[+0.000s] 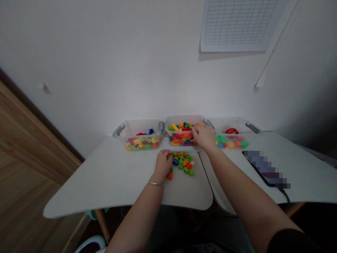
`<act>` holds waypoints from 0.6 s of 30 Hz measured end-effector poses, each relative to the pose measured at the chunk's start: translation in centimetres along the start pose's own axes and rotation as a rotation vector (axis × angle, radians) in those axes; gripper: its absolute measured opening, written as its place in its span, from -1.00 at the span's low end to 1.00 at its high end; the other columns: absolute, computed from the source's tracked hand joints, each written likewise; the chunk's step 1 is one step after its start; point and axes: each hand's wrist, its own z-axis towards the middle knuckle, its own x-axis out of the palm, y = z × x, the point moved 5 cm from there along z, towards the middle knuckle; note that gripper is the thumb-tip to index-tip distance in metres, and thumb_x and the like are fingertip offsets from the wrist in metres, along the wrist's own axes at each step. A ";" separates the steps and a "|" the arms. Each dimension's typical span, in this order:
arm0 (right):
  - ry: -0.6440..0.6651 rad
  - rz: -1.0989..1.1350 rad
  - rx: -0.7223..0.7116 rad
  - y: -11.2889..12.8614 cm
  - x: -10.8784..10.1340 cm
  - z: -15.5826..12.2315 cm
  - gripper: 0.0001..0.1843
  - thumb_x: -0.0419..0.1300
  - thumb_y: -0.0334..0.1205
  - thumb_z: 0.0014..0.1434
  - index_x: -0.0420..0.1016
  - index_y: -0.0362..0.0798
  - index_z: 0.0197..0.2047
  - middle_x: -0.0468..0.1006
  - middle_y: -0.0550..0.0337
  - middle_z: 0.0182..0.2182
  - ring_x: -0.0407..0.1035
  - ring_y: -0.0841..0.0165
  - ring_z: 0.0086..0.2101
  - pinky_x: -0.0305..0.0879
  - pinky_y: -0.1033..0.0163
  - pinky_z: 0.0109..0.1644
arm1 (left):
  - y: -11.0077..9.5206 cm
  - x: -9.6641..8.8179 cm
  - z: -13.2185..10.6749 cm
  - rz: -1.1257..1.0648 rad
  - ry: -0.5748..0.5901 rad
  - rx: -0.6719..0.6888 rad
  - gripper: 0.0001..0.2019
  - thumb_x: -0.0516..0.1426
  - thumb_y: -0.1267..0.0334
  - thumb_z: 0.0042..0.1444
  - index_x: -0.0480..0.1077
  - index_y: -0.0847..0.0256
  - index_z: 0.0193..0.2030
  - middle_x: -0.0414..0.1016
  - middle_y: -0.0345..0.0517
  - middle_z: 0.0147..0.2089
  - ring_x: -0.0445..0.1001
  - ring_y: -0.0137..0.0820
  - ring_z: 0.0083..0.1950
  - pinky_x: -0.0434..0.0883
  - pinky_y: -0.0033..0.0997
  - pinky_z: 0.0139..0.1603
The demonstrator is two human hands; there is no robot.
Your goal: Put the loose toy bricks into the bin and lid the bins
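Observation:
A loose pile of small toy building bricks, mostly green and orange with a blue one, lies on the white table. My left hand, with a bangle on its wrist, rests at the pile's left edge. Its fingers are curled, and what they hold, if anything, is hidden. Behind the pile stands a clear plastic bin filled with mixed-colour bricks. My right hand reaches over its right front corner, fingers partly spread among the bricks; some fingertips are hard to make out.
To the left is a clear bin of colourful toy pieces; another clear bin on the right holds round coloured pieces and a red item. A phone with a cable lies on the right table. A seam divides the two tabletops, with the wall behind.

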 end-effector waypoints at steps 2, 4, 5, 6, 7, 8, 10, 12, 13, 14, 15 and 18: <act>-0.011 0.038 -0.023 -0.3 0.1 0.1 -0.67 0.02 -0.08 0.21 0.58 0.00 -0.21 0.60 0.06 -0.21 0.38 0.18 -0.11 0.16 -0.03 0.08 | 0.0 0.0 0.0 0.005 0.001 -0.003 -0.84 0.08 0.40 0.08 0.50 0.22 -0.30 0.47 -0.05 -0.20 0.43 -0.32 -0.07 0.38 -0.24 0.08; -0.034 0.089 -0.014 -0.7 0.0 0.3 -0.66 0.06 -0.07 0.19 0.55 -0.02 -0.12 0.59 0.05 -0.19 0.39 0.17 -0.11 0.19 -0.03 0.07 | 0.0 0.0 0.0 0.012 0.001 -0.010 -0.84 0.08 0.41 0.07 0.50 0.21 -0.31 0.48 -0.06 -0.21 0.43 -0.31 -0.08 0.38 -0.24 0.08; -0.056 0.125 -0.002 -0.9 -0.1 0.3 -0.64 0.06 -0.07 0.18 0.53 -0.04 -0.08 0.58 0.03 -0.17 0.38 0.17 -0.11 0.21 -0.03 0.07 | 0.0 0.0 0.0 0.013 0.002 -0.013 -0.84 0.08 0.41 0.07 0.50 0.21 -0.31 0.48 -0.06 -0.21 0.43 -0.32 -0.08 0.39 -0.24 0.08; -0.088 0.169 0.013 -1.0 -0.3 0.2 -0.64 0.05 -0.09 0.17 0.51 -0.06 -0.06 0.57 0.01 -0.15 0.38 0.16 -0.10 0.22 -0.03 0.07 | 0.0 0.0 0.0 0.011 0.003 -0.013 -0.84 0.08 0.41 0.07 0.50 0.20 -0.31 0.48 -0.07 -0.21 0.43 -0.32 -0.08 0.39 -0.24 0.07; -0.127 0.217 0.025 -1.1 -0.6 -0.2 -0.64 0.04 -0.12 0.18 0.50 -0.07 -0.06 0.56 0.00 -0.14 0.37 0.16 -0.08 0.22 -0.03 0.08 | 0.0 0.0 0.0 0.010 0.005 -0.011 -0.83 0.08 0.41 0.07 0.50 0.20 -0.30 0.48 -0.07 -0.21 0.44 -0.32 -0.08 0.39 -0.24 0.07; -0.175 0.261 0.033 -1.1 -0.9 -0.7 -0.66 0.02 -0.16 0.18 0.49 -0.07 -0.07 0.55 -0.01 -0.12 0.36 0.17 -0.06 0.22 -0.03 0.09 | -0.1 0.0 0.0 0.008 0.008 -0.008 -0.83 0.07 0.41 0.08 0.50 0.21 -0.30 0.48 -0.07 -0.21 0.44 -0.32 -0.08 0.39 -0.24 0.07; -0.267 0.323 0.015 -0.7 -1.6 -2.4 -0.70 0.01 -0.22 0.17 0.47 -0.05 -0.09 0.53 0.00 -0.10 0.34 0.18 -0.03 0.21 -0.03 0.11 | -0.1 0.0 0.0 0.008 0.015 -0.004 -0.83 0.07 0.42 0.07 0.50 0.21 -0.32 0.50 -0.06 -0.22 0.43 -0.32 -0.08 0.38 -0.24 0.07; -0.301 0.343 -0.055 0.3 -1.8 -4.4 -0.73 0.02 -0.27 0.16 0.46 -0.03 -0.11 0.53 0.03 -0.12 0.33 0.19 -0.03 0.20 -0.03 0.12 | -0.1 0.0 0.0 0.012 0.019 -0.002 -0.83 0.07 0.44 0.06 0.50 0.21 -0.33 0.51 -0.06 -0.23 0.44 -0.31 -0.08 0.38 -0.24 0.06; -0.256 0.354 -0.111 0.9 -1.6 -5.5 -0.75 0.02 -0.29 0.16 0.46 -0.03 -0.13 0.53 0.04 -0.14 0.34 0.20 -0.05 0.22 -0.01 0.10 | -0.1 0.0 0.0 0.014 0.020 -0.001 -0.83 0.07 0.44 0.06 0.50 0.21 -0.33 0.51 -0.07 -0.24 0.44 -0.31 -0.09 0.38 -0.24 0.06; -0.192 0.368 -0.158 1.4 -1.1 -6.5 -0.76 0.02 -0.31 0.16 0.46 -0.02 -0.15 0.53 0.06 -0.16 0.35 0.22 -0.07 0.24 0.02 0.08 | -0.1 0.0 0.1 0.018 0.019 0.002 -0.83 0.07 0.43 0.06 0.50 0.20 -0.33 0.51 -0.07 -0.23 0.44 -0.31 -0.09 0.38 -0.24 0.06; -0.112 0.378 -0.202 1.8 -0.6 -7.5 -0.76 0.03 -0.32 0.16 0.47 -0.01 -0.15 0.53 0.07 -0.17 0.36 0.22 -0.08 0.26 0.03 0.07 | -0.1 0.0 0.1 0.024 0.018 0.006 -0.83 0.07 0.43 0.07 0.50 0.20 -0.32 0.52 -0.07 -0.23 0.44 -0.31 -0.10 0.38 -0.24 0.06; 0.108 0.362 -0.263 2.1 1.3 -10.0 -0.75 0.07 -0.32 0.15 0.49 -0.01 -0.13 0.52 0.05 -0.15 0.35 0.22 -0.09 0.30 0.06 0.04 | -0.1 0.1 0.0 0.046 0.020 0.009 -0.84 0.08 0.41 0.07 0.50 0.21 -0.31 0.52 -0.06 -0.23 0.44 -0.30 -0.11 0.37 -0.22 0.06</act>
